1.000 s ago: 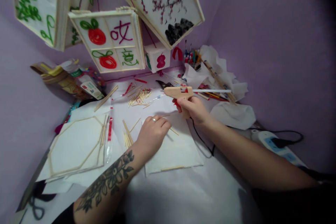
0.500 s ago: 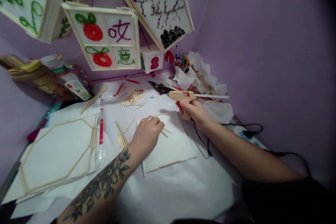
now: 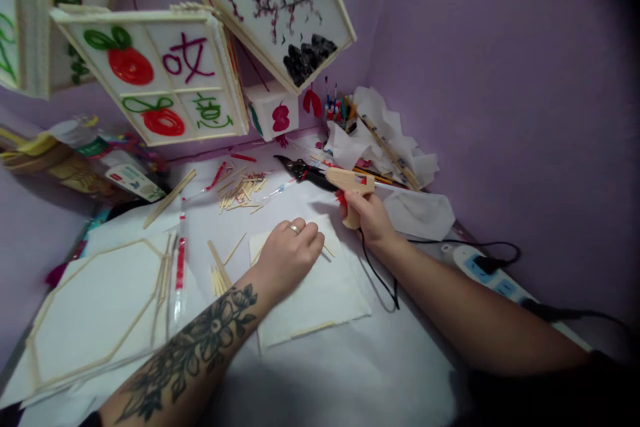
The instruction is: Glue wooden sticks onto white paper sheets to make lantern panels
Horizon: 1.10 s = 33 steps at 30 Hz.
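My right hand point(image 3: 364, 213) grips a tan glue gun point(image 3: 350, 181) by its handle, nozzle pointing left, above the far edge of a white paper sheet point(image 3: 320, 293). My left hand point(image 3: 290, 252), with a ring on one finger, rests curled on that sheet and presses a thin wooden stick point(image 3: 327, 251) against it. Another stick lies along the sheet's near edge. The fingertips of my left hand are folded under, so I cannot see what else they pinch.
A hexagonal stick frame on paper point(image 3: 95, 320) lies at left. Loose sticks point(image 3: 240, 190) and black pliers point(image 3: 300, 170) are behind the sheet. Painted paper lanterns point(image 3: 155, 73) hang overhead. Crumpled paper point(image 3: 395, 147) and a power strip point(image 3: 487, 270) sit at right.
The view has shifted, so things slid left and lanterns rose. My right hand lowered the glue gun closer to the sheet. My left hand stayed on the stick.
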Motion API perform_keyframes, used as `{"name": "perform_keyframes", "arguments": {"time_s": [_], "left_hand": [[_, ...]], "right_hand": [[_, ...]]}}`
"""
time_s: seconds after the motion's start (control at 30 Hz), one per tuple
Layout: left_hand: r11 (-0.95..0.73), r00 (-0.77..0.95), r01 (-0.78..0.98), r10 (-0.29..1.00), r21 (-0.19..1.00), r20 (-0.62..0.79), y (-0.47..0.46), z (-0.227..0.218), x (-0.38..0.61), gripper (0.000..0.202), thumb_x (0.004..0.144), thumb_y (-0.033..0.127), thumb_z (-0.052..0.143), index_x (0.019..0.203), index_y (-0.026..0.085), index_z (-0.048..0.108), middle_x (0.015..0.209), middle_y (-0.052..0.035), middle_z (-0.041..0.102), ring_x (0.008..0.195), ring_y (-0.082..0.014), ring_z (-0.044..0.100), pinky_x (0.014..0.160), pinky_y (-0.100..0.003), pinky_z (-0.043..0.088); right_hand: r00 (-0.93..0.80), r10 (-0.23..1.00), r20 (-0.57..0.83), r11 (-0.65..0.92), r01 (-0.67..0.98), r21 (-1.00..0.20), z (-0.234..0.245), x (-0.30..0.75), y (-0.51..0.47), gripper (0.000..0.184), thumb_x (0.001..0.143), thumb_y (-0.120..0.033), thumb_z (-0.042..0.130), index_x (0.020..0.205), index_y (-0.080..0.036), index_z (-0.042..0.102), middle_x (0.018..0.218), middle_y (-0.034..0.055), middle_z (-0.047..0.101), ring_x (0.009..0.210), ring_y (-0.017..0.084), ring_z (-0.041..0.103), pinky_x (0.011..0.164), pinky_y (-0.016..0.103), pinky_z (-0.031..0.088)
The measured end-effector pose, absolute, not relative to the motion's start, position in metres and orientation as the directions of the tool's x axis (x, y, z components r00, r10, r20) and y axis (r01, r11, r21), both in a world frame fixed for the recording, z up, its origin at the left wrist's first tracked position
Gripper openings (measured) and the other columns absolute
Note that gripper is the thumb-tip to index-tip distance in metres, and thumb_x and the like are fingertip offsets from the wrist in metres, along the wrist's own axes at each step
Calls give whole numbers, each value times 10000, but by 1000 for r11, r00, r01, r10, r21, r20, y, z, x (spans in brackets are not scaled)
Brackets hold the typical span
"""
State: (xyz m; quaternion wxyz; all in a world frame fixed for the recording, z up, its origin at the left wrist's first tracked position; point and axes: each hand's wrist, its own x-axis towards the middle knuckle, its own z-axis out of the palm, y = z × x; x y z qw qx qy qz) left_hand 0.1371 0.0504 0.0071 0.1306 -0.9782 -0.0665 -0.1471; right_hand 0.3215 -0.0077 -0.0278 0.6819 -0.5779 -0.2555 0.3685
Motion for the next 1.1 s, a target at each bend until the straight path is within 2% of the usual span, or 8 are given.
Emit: {"name": "perform_keyframes", "arguments": {"time_s": [0.17, 0.4, 0.53, 0.8, 0.97, 1.03, 1.1], "left_hand": [[-949, 934, 270, 217, -164, 286, 55, -7, 146, 155, 946, 187, 538, 938, 221, 689, 781, -31, 585, 720, -195, 504, 593, -329, 325], [-904, 908, 414, 403, -104, 112, 59, -8, 154, 180, 962, 259, 536, 965, 267, 716, 806, -26, 600, 760, -194, 521, 606, -325, 311], [-895, 900, 436, 430, -92, 73, 59, -8, 154, 204, 968, 256, 512, 972, 263, 716, 812, -33, 598, 783, -199, 530, 613, -328, 327], [-878, 876, 475, 467, -51, 123, 64, -12, 154, 236, 980, 273, 473, 975, 244, 707, 837, -41, 604, 799, -197, 543, 622, -312, 366], [-867, 865, 496, 491, -39, 102, 61, -11, 157, 243, 978, 268, 474, 967, 234, 715, 847, -51, 618, 818, -203, 558, 633, -308, 388], [-864, 860, 503, 501, 6, 98, 61, -6, 156, 239, 972, 268, 484, 975, 233, 721, 843, -50, 623, 829, -206, 571, 650, -309, 412], [-842, 833, 526, 539, 123, 127, 64, 1, 153, 225, 957, 261, 504, 1033, 232, 714, 871, -42, 634, 847, -198, 590, 699, -307, 446]], "right_hand": [[575, 814, -80, 63, -225, -972, -29, 322, -8, 267, 726, -438, 657, 660, -180, 638, 535, -16, 548, 507, 131, 452, 474, 266, 314], [564, 821, -81, 54, -219, -974, -26, 321, -7, 291, 733, -429, 649, 571, -192, 602, 532, -4, 554, 535, 143, 469, 512, 281, 348], [559, 825, -81, 49, -214, -976, -26, 321, -7, 277, 733, -421, 650, 582, -193, 606, 532, -6, 554, 536, 145, 472, 513, 281, 351], [545, 835, -78, 45, -208, -977, -30, 323, -8, 309, 751, -428, 645, 556, -195, 586, 548, -2, 553, 539, 144, 473, 516, 281, 359], [548, 833, -77, 50, -214, -976, -29, 322, -8, 263, 734, -418, 648, 609, -188, 615, 563, -1, 566, 546, 146, 478, 505, 277, 349], [549, 832, -77, 53, -216, -975, -28, 321, -8, 260, 730, -422, 647, 618, -189, 620, 549, -5, 557, 537, 144, 471, 506, 278, 350], [551, 831, -75, 56, -217, -975, -27, 321, -8, 266, 727, -429, 647, 613, -191, 619, 538, -9, 550, 530, 141, 464, 514, 280, 354]]}}
